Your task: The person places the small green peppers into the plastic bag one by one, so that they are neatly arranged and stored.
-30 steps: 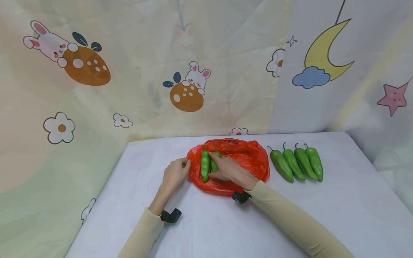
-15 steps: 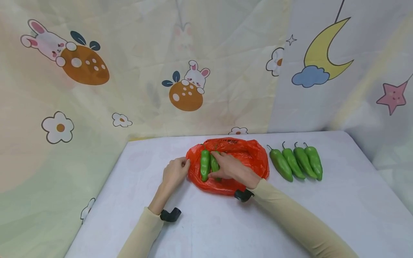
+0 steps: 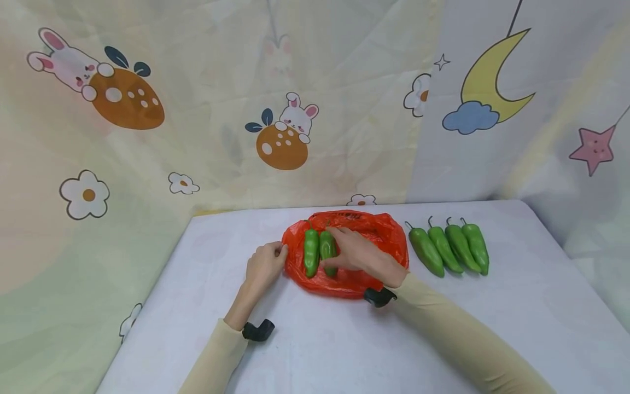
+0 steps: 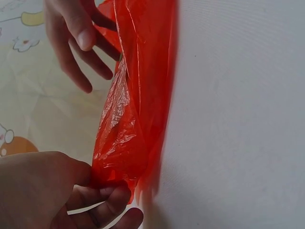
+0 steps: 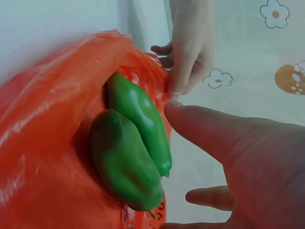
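A red plastic bag lies spread on the table, its mouth opened out. Inside it, at the left, two green peppers rest side by side: the left pepper and the right pepper. My left hand pinches the bag's left edge between thumb and fingers, as the left wrist view also shows. Over the bag is my right hand, just right of the right pepper. In the right wrist view its thumb and fingers are spread apart, holding nothing, with a gap between them and both peppers.
Several green peppers lie in a row on the white table, right of the bag. A patterned cloth hangs behind the table's back edge.
My right hand has let go of the right pepper and drawn slightly to the right, uncovering more of it. The left hand keeps its hold on the bag's edge.
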A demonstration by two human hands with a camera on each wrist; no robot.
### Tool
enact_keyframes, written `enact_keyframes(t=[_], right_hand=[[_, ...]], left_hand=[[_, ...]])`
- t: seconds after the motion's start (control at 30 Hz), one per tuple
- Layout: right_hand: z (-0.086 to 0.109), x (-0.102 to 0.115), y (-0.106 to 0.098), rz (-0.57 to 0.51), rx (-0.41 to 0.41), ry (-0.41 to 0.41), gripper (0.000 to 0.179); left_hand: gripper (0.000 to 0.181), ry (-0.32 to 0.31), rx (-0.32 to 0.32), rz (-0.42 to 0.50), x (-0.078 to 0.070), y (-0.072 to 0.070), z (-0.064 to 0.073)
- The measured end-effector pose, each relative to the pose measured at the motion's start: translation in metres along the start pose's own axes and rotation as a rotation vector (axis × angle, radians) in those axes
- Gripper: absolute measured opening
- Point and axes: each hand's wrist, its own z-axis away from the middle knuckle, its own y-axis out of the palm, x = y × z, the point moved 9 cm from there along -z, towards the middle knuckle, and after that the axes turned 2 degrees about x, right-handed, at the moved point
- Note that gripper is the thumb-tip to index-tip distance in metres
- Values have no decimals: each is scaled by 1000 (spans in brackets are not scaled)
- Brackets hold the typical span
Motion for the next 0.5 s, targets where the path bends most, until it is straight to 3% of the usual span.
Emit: enact_keyframes(t=[0.5], right_hand=[[20, -5, -31, 39, -45, -74, 90]], left_hand=[[35, 6, -4, -8, 1, -1, -1]])
